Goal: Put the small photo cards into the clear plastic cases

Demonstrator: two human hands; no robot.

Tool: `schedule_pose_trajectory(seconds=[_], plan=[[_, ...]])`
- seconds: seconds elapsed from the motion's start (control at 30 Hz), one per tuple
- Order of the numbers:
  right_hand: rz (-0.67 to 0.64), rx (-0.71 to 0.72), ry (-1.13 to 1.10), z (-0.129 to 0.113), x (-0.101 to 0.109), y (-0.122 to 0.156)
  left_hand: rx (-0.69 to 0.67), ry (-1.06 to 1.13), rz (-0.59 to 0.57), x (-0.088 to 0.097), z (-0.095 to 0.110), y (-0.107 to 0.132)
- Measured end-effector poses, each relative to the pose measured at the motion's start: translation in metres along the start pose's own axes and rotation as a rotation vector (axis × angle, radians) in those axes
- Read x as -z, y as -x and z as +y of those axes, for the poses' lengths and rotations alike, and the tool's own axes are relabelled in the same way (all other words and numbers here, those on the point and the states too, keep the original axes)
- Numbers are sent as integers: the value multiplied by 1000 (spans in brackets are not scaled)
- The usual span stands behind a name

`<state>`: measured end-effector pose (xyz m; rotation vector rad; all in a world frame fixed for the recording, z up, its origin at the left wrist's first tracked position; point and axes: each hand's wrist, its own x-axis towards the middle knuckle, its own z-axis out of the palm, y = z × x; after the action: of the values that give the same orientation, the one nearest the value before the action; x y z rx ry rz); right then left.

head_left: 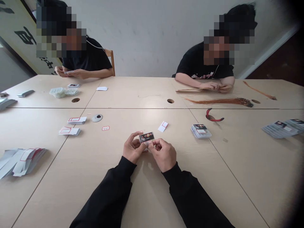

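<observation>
Between my two hands, above the table, is a small card or flat packet [146, 137] with a dark printed face. My left hand [133, 148] grips its left side, thumb in front and fingers behind. At its lower right edge, my right hand [164, 154] pinches with thumb and forefinger. Part of the card's lower half is hidden by my thumbs. A white label with a red outline [163, 126] lies just beyond my right hand. Farther right stands a stack of similar dark-printed packets [200, 131].
Stacks of white slips [69, 131] and a fan of strips [28, 161] lie left, near a round silver disc [97, 118]. Red-handled pliers [214, 116] and more packets [282, 129] are right. Two people sit opposite, beside a bundle of brown cords [223, 101] and clear containers [57, 92].
</observation>
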<state>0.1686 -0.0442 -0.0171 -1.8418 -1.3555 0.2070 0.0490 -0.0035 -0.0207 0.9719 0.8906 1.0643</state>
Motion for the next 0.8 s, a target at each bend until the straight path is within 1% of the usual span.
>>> schedule_pose_trajectory(seconds=[0.33,0.47,0.63,0.67,0.8], plan=[[34,14,-11,4,1,0,18,-3,34,0,2,-1],[17,38,-51,2,2,1,-11,26,41,1,0,-2],[62,-25,-89,3,2,1,-38,23,48,1,0,-2],[46,-41,-112,3,2,0,-37,19,44,1,1,-2],[-92,-88,-254,2,1,0,-32,-1,32,2,2,-1]])
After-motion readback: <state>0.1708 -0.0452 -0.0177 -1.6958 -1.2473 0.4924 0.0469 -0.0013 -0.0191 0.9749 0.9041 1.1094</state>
